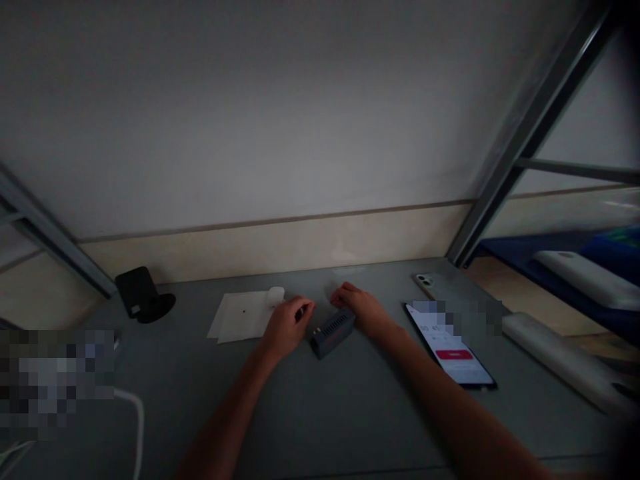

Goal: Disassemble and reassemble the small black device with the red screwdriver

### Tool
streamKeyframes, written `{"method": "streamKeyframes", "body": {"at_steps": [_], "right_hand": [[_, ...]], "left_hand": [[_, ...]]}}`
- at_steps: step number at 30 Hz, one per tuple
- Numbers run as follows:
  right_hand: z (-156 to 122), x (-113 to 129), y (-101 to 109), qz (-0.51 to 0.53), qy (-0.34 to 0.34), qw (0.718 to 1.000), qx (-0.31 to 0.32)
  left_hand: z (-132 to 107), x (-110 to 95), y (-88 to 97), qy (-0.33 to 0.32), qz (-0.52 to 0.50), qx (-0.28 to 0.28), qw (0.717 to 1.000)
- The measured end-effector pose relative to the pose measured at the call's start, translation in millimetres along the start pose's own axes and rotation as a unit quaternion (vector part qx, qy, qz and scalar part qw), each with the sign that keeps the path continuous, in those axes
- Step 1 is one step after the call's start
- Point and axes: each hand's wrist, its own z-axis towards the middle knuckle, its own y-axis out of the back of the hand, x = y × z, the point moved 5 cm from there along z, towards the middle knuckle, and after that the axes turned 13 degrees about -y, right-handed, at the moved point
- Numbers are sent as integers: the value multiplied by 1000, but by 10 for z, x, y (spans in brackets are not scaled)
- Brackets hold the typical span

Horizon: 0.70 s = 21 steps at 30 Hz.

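Observation:
A dark grey slotted block (pixel 334 332) lies at a slant on the grey tabletop between my hands, small pale bits showing at its left end. To its left, my left hand (pixel 290 323) is closed with thumb and fingertips together; what they hold, if anything, I cannot make out. My right hand (pixel 359 305) is beside the block's far right end, fingers curled down close to the table, their tips partly hidden. White sheets of paper (pixel 243 317) lie left of my left hand, with a small white curled piece (pixel 275 294) at their far right corner.
A black stand (pixel 137 293) is at the far left. On the right lie a large lit phone (pixel 457 357), another phone (pixel 425 283) and a long pale object (pixel 560 360). A white cable (pixel 139 420) runs at lower left. Metal posts (pixel 530 133) flank the table before a wall.

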Motion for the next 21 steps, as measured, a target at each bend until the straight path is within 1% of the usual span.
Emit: {"method": "streamKeyframes", "body": {"at_steps": [2, 4, 7, 11, 15, 17, 21], "right_hand": [[17, 8, 0, 35, 12, 999, 3], [39, 12, 24, 102, 15, 995, 2], [66, 1, 63, 214, -14, 977, 20], [62, 18, 81, 318, -48, 943, 83], [38, 37, 61, 405, -68, 904, 119], [20, 40, 16, 433, -94, 884, 147], [-25, 83, -80, 482, -140, 835, 226]], "left_hand": [[-1, 7, 15, -4, 1, -12, 1000], [-2, 12, 21, -7, 2, -20, 1000], [5, 26, 0, -11, 0, -25, 1000], [37, 76, -64, -13, 2, -36, 999], [74, 117, -121, -15, 13, -44, 999], [88, 105, -138, -24, 22, -40, 999], [99, 61, -165, -33, 27, -17, 999]]}}
